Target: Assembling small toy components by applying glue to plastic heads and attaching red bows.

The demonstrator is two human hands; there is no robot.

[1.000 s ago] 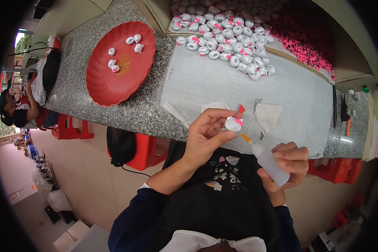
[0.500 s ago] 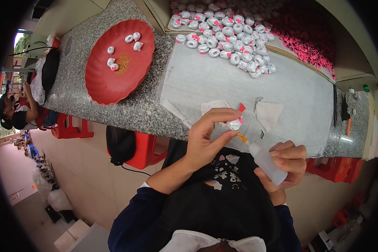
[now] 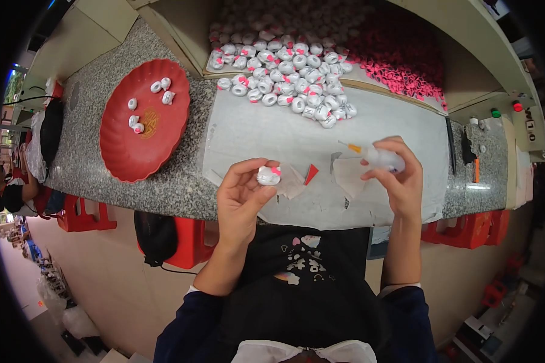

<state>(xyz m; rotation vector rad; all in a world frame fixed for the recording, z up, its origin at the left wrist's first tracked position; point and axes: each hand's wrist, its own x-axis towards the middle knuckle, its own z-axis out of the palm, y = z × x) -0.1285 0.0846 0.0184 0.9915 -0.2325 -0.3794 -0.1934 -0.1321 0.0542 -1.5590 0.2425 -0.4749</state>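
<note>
Between the thumb and fingers of my left hand [image 3: 239, 196] sits a small rounded white piece with a pink bow [image 3: 269, 176], perhaps a toy head. My right hand [image 3: 402, 181] is wrapped round a translucent squeeze bottle [image 3: 384, 160], which lies nearly level. Its orange nozzle with a thin needle tip [image 3: 353, 147] points left, well apart from the white piece. Beneath and between my hands are a small red triangular scrap [image 3: 310, 174], a pale cloth piece [image 3: 293, 184] and another cloth piece [image 3: 349, 178], on a whitish sheet [image 3: 393, 127].
A red scalloped tray [image 3: 112, 136] with several white pieces stands on the granite counter [image 3: 79, 121] at left. Beyond the sheet lies a heap of white pieces [image 3: 297, 75], beside a heap of small pink parts [image 3: 399, 78]. Red stools [image 3: 191, 242] stand below; a person [image 3: 15, 193] sits far left.
The bottle has moved up and right, its needle tip away from the white piece. My left hand has shifted left with the piece. The view has moved too.
</note>
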